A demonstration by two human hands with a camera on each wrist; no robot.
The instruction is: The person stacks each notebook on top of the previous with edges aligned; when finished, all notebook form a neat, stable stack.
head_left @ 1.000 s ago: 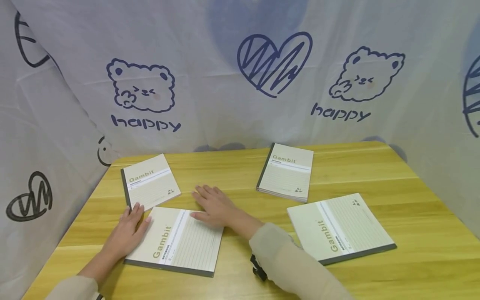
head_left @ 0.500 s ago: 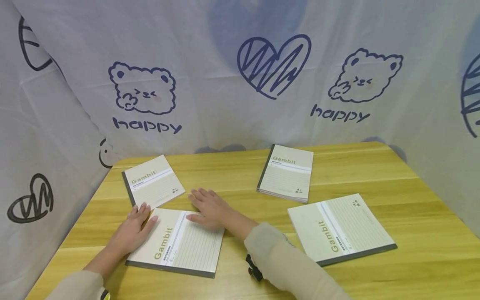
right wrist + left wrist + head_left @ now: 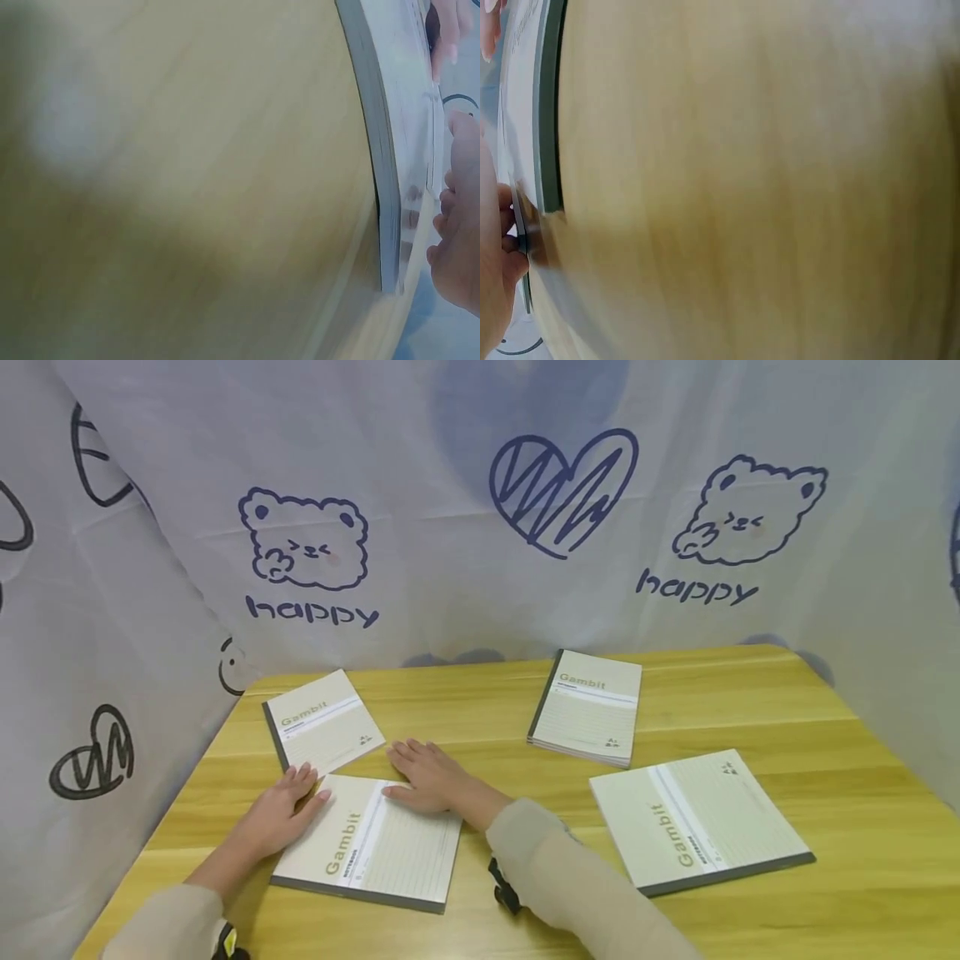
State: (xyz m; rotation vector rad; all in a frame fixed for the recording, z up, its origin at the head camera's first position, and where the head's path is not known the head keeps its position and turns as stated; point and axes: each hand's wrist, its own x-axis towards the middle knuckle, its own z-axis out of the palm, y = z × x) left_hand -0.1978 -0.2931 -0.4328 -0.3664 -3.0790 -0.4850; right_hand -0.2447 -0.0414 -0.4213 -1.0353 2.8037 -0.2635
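Over the last second the person's left hand [image 3: 285, 810] and right hand [image 3: 429, 778] have drawn slightly closer together above the front notebook [image 3: 393, 852], which has kept nearly the same place on the bench [image 3: 337, 931]. For the work in hand, this reads as a small adjustment or steadying of that notebook, not a lift.

The front notebook lies flat between the hands. Its dark spine faces the person, and its long axis follows that spine from left to right, the right end swung a little nearer the person. The cover's top points left, so the word "Gambit" reads away from the person.

The left hand's grip is spread at the front notebook's left edge, thumb apart, with nothing pinched. The right hand's grip is likewise loose: fingers extended past the far edge, thumb over the cover; how firmly either one presses cannot be told.

The rear notebook [image 3: 322, 722] lies behind the front notebook to its left, its near corner by the left fingertips. A notebook stack [image 3: 588, 710] lies beyond it to the right, and another notebook [image 3: 701, 822] well to its right.
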